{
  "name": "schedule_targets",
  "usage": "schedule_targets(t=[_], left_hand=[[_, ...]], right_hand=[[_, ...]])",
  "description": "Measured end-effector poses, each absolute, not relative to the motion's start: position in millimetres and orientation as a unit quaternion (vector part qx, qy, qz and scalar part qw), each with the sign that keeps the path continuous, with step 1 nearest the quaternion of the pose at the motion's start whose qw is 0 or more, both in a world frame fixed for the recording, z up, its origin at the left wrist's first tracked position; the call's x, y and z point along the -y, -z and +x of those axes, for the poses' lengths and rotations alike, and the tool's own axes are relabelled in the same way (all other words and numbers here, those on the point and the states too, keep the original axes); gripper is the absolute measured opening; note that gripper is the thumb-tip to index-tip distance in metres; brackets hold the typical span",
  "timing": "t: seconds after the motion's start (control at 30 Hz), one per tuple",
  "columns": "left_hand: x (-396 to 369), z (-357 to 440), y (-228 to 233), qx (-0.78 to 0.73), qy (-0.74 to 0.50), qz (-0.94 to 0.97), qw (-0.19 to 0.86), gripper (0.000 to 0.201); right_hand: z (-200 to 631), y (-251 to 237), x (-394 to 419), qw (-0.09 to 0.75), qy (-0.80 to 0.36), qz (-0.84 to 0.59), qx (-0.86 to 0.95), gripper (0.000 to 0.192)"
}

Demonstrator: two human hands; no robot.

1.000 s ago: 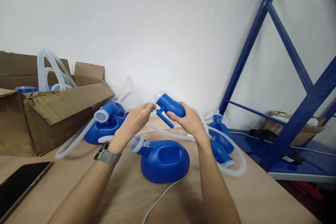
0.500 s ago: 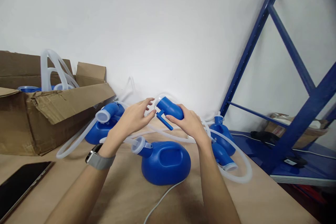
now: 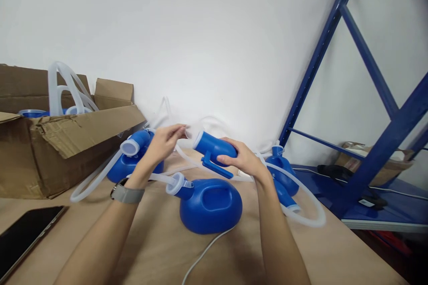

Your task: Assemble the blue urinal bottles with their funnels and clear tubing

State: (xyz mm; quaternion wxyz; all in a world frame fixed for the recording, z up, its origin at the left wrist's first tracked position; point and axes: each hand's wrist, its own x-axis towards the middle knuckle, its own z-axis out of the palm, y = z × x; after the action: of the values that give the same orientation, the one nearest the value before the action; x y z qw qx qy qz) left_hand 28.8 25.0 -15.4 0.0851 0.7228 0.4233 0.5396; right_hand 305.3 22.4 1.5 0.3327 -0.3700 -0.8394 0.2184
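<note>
My right hand is wrapped around a blue funnel piece, fingers closed on its body, holding it in the air above the brown table with its open end pointing left and its small blue handle hanging underneath. My left hand is raised just left of that open end, fingertips pinched together on the end of a clear tube; hand and funnel mouth are close but I cannot tell whether the tube end touches the mouth. The two hands are near each other, not touching.

Directly below them, on the table, lies a blue bottle with a recessed grip and a translucent cap on its neck facing left. A thin white cord runs from its near side toward me. Further left sits a second blue bottle with its own clear hose looping out over the table. To the right of my right wrist are more blue pieces ringed by another loop of clear tubing.

At far left stands an open cardboard box with tubing sticking out of it, and a dark phone lies near the left edge. A blue metal rack stands on the right.
</note>
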Motion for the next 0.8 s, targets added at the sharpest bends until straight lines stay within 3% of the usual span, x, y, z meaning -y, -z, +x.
schedule_targets(t=[0.13,0.27,0.43,0.8], left_hand=[[-25,-3,8,-0.457,-0.535,0.688,0.179,0.059],[-24,-27,6,-0.578,-0.334,0.735,0.115,0.046],[-27,-24,15,-0.602,-0.168,0.766,0.148,0.049],[-2,38,-3,-0.427,-0.317,0.822,0.203,0.04]], right_hand=[[324,-3,-22,0.345,-0.22,-0.39,0.825,0.053],[331,0,-25,0.318,-0.241,-0.396,0.827,0.053],[320,0,-24,0.253,-0.236,-0.417,0.841,0.061],[305,11,-37,0.24,-0.246,-0.399,0.85,0.057]])
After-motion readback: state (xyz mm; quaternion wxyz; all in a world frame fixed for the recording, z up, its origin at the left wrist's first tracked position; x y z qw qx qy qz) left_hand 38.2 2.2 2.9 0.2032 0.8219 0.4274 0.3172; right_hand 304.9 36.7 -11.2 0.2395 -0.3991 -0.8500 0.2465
